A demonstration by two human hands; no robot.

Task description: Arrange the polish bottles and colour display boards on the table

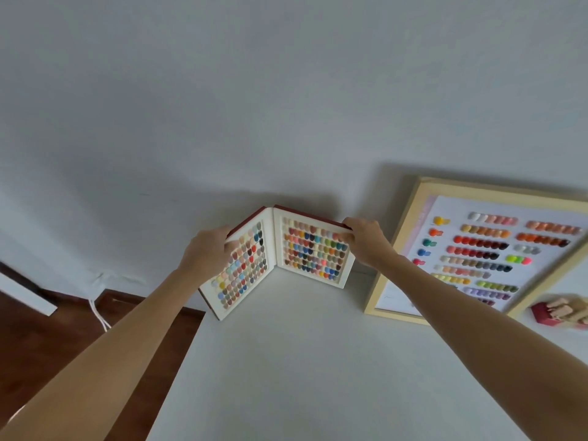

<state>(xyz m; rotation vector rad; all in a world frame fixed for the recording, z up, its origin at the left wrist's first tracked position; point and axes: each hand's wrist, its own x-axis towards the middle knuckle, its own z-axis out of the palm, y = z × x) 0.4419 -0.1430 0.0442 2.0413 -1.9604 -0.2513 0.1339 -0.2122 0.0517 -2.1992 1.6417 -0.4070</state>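
Item: hinged white two-panel colour swatch book (280, 259), upright at the white table's (286, 361) far edge, spine vertical, panels facing us; our left hand (206, 249) and right hand (366, 240) grasp its outer edges.

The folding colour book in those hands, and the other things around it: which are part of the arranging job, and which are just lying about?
Part of the job:
- folding colour book, standing open on the table, gripped by the left hand and right hand
- framed colour board, leaning against the wall

Just lying about:
- white cable on the floor
- red block with wooden pieces, too blurred to identify
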